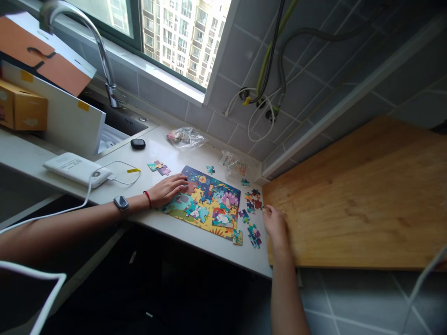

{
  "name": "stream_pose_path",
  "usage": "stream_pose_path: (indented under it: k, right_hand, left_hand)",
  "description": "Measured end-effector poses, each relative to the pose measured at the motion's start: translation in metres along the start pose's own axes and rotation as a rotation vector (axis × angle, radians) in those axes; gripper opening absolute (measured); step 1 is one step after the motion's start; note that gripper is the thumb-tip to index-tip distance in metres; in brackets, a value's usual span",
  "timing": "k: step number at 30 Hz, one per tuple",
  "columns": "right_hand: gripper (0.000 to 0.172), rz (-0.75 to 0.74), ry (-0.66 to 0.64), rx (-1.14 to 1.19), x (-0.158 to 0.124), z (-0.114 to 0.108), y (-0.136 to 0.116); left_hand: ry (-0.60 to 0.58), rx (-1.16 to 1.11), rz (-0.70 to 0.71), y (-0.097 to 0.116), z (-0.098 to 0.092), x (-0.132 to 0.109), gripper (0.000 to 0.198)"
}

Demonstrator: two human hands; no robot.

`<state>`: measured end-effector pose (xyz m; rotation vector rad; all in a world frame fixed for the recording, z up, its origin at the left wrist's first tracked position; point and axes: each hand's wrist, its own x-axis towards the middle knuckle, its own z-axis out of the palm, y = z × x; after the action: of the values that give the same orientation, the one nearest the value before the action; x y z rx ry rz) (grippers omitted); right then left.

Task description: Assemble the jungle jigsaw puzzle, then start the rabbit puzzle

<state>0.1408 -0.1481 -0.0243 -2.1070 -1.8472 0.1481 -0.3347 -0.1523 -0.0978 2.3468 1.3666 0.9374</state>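
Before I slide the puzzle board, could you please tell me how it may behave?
The puzzle board looks thin, so it is probably light. Puzzle pieces lie on it, so they might shift if it tilts. The left hand overlaps its edge, so a push may meet some drag there.

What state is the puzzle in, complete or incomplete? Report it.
Incomplete: loose pieces lie on the white counter beside the puzzle, most of them to its right.
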Motion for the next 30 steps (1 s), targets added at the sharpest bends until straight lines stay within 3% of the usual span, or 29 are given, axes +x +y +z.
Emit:
stream_pose_path:
  k: [7, 14, 17, 21, 25, 30]
  right_hand:
    - [0.043, -0.093, -0.165, -0.166, 0.036, 0.019, -0.018]
    - [0.037, -0.163, -0.347, -0.228, 0.076, 0.004, -0.031]
    - [0.038, -0.137, -0.402, -0.257, 0.081, -0.001, -0.032]
    - [0.027, -0.082, -0.471, -0.291, 0.080, -0.003, -0.031]
    - [0.025, -0.085, -0.439, -0.299, 0.076, -0.009, -0.033]
    - [0.029, -0.144, -0.348, -0.228, 0.076, -0.032, -0.041]
  left_hand:
    - [0.119, -0.017, -0.037, 0.004, -0.004, 0.001, 0.059]
    - [0.098, 0.012, 0.036, 0.006, 0.001, -0.003, 0.051]
    - [0.113, 0.017, 0.034, 0.007, 0.000, -0.004, 0.050]
    - [0.123, 0.000, 0.034, 0.008, -0.002, -0.004, 0.052]
    - [0.155, -0.052, 0.014, 0.008, -0.004, -0.002, 0.052]
    - [0.227, -0.071, -0.022, 0.009, -0.008, -0.001, 0.052]
